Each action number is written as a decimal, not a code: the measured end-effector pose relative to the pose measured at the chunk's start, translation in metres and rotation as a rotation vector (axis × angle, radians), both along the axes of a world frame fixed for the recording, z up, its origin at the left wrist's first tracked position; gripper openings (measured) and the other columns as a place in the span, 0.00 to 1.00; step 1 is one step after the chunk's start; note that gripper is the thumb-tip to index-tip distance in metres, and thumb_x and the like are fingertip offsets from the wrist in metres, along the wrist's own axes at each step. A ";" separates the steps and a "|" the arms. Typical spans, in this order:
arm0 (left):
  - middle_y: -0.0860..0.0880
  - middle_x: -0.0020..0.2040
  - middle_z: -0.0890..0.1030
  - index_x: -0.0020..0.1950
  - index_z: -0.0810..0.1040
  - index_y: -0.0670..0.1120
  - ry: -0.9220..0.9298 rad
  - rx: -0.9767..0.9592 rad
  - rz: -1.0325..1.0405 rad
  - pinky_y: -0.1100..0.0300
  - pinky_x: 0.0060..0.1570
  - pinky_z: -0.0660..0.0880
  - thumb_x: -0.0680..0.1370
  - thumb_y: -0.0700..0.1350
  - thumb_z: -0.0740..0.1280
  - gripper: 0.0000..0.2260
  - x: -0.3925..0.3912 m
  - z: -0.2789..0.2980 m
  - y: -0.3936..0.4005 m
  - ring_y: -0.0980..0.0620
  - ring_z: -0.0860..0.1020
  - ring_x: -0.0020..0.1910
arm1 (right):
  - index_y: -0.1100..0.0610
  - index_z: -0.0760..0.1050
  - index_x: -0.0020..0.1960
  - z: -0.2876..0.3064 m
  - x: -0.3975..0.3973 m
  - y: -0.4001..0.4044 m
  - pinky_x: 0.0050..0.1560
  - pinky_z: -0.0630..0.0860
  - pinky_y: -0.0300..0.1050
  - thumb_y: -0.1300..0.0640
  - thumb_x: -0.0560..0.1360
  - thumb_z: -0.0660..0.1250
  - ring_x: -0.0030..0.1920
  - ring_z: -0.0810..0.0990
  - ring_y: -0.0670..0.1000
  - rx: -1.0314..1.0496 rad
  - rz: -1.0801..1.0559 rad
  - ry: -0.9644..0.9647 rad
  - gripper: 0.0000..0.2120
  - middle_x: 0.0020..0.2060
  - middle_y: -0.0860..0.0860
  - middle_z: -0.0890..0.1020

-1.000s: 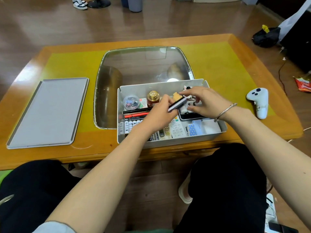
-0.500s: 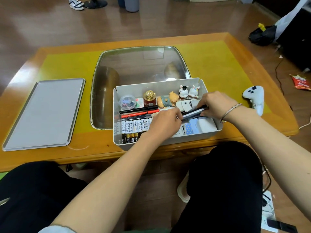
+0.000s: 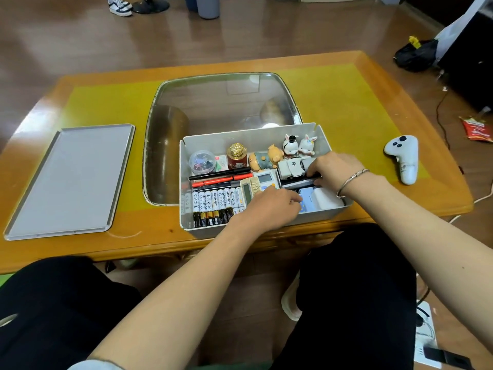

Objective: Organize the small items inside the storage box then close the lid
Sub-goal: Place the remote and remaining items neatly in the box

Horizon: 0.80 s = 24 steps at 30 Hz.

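Grey storage box [image 3: 186, 182] sits at the table's [image 3: 346, 102] 6 o'clock edge, open, its lid [image 3: 69, 180] flat at 9 o'clock. Right hand [image 3: 332, 169] fingers pinch a dark flat case [image 3: 300, 182] into the box's 3 o'clock part; left hand [image 3: 272, 206] curls loosely over a calculator [image 3: 249, 190]. Sorting seems nearly done; next comes fetching the lid

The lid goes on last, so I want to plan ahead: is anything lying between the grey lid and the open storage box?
Nothing visible does. The lid lies flat on the table left of the storage box, with only bare tabletop between them. Both hands, left and right, are inside the box.
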<state>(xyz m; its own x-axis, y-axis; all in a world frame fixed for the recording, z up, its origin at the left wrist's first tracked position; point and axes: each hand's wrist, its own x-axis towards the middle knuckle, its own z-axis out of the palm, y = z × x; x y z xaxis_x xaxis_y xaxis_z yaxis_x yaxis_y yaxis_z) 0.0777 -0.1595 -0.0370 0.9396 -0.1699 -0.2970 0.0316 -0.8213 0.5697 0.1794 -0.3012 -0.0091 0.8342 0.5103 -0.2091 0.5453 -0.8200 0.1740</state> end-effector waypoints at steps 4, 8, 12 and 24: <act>0.47 0.56 0.80 0.62 0.76 0.50 -0.048 -0.041 0.093 0.52 0.54 0.71 0.78 0.45 0.56 0.15 -0.003 -0.004 0.002 0.45 0.73 0.59 | 0.46 0.79 0.55 0.001 0.001 0.005 0.41 0.67 0.41 0.56 0.74 0.66 0.52 0.79 0.57 -0.036 -0.010 -0.004 0.11 0.53 0.53 0.81; 0.46 0.55 0.79 0.67 0.68 0.46 -0.181 0.041 0.196 0.50 0.53 0.68 0.78 0.46 0.57 0.18 -0.002 -0.007 0.002 0.43 0.70 0.57 | 0.51 0.79 0.55 -0.003 -0.002 0.007 0.48 0.68 0.43 0.60 0.75 0.63 0.55 0.78 0.57 -0.056 -0.010 -0.034 0.11 0.54 0.54 0.80; 0.44 0.68 0.72 0.75 0.61 0.47 -0.133 0.159 0.112 0.46 0.63 0.62 0.79 0.47 0.54 0.24 0.000 -0.009 0.003 0.42 0.65 0.66 | 0.49 0.78 0.55 0.003 -0.002 0.005 0.56 0.66 0.46 0.62 0.75 0.60 0.57 0.77 0.54 -0.127 0.012 -0.037 0.14 0.55 0.52 0.79; 0.45 0.73 0.65 0.78 0.54 0.46 -0.027 0.248 -0.034 0.45 0.65 0.58 0.80 0.52 0.51 0.27 0.007 -0.013 0.005 0.42 0.59 0.70 | 0.50 0.71 0.41 0.005 -0.008 0.012 0.58 0.64 0.49 0.64 0.73 0.58 0.55 0.76 0.55 -0.200 -0.041 0.012 0.10 0.49 0.52 0.79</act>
<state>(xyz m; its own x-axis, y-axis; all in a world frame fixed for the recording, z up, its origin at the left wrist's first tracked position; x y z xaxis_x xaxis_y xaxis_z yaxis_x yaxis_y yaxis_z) 0.0843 -0.1550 -0.0500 0.9428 -0.1269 -0.3084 -0.0114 -0.9365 0.3506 0.1718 -0.2895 -0.0043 0.8505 0.4229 -0.3128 0.5148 -0.7914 0.3297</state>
